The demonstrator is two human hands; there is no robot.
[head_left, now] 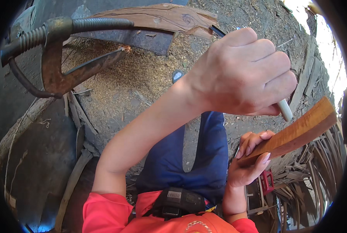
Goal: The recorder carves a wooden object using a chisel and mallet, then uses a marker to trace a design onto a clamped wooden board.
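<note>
My left hand (251,73) is raised in front of me at the upper right, its forearm crossing from the lower left. Its fingers are wrapped round a slim tool, whose pale rounded handle end (285,110) sticks out below the fist. A narrow dark strip (217,30) shows on the far side of the fist; most of the tool is hidden, so its kind is unclear. Lower right, my right hand (251,159) grips the near end of a curved reddish-brown wood piece (293,134) between thumb and fingers. The wood tilts up to the right, just below the pale handle end.
A rusty screw clamp (56,54) juts in at the upper left. Beyond it lies a long wooden board (161,17) with dark grain lines. Sawdust (119,77) covers the ground. Thin wood strips (321,159) and a red object (266,181) are at the lower right.
</note>
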